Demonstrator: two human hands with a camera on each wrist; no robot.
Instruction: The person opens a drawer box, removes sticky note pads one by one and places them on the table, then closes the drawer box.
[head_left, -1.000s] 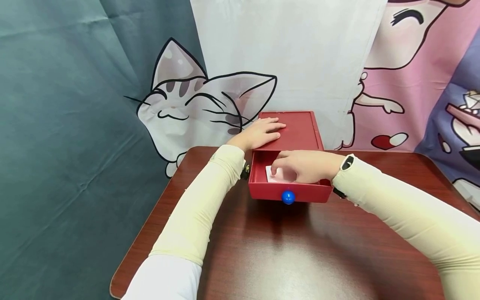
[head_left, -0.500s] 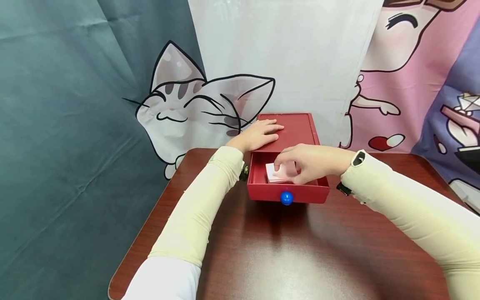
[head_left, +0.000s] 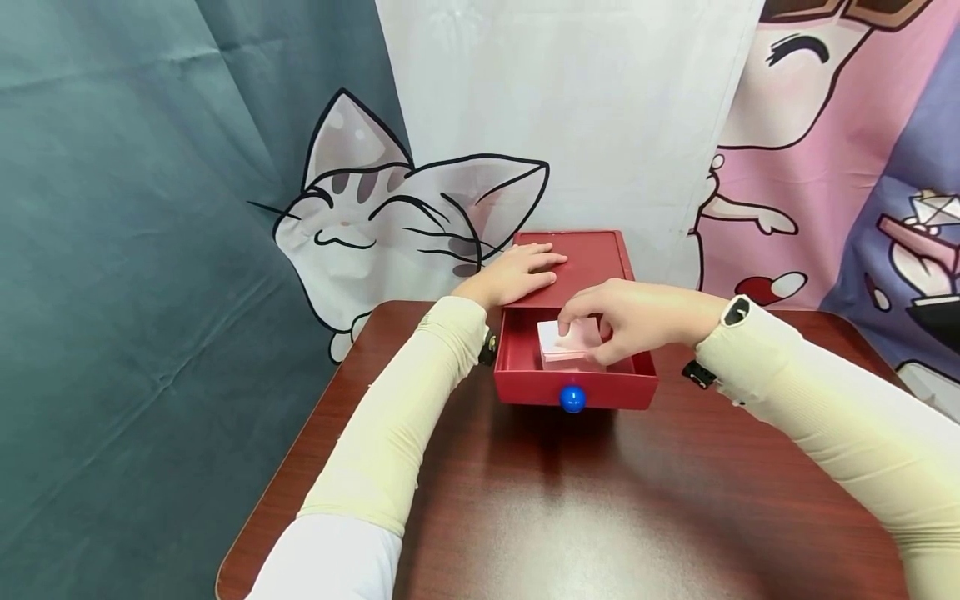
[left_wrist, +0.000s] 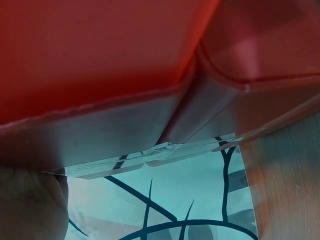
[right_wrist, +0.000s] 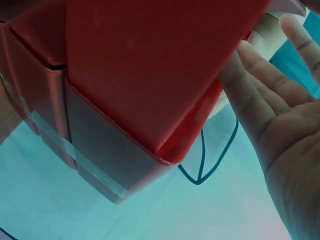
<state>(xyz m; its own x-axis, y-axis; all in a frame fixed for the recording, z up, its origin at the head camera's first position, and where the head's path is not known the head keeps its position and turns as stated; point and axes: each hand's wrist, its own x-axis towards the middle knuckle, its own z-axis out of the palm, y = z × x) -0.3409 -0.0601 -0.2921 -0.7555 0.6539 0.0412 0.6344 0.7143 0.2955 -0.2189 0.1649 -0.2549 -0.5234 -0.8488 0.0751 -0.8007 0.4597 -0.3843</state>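
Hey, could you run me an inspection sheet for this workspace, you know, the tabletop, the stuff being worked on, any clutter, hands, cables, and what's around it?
Surface: brown wood-grain table, with a bright reflection on its near part.
Job's things: red box near the far edge; its drawer is open, a blue knob on the front; a white item in the drawer area, partly covered.
Clutter: nothing seen.
Left hand: rests on top of the box, fingers spread.
Right hand: holds the white item between bent fingers and thumb; whether it is lifted, cannot tell.
Cables: nothing seen.
Surroundings: printed cloth backdrop with a cartoon cat.
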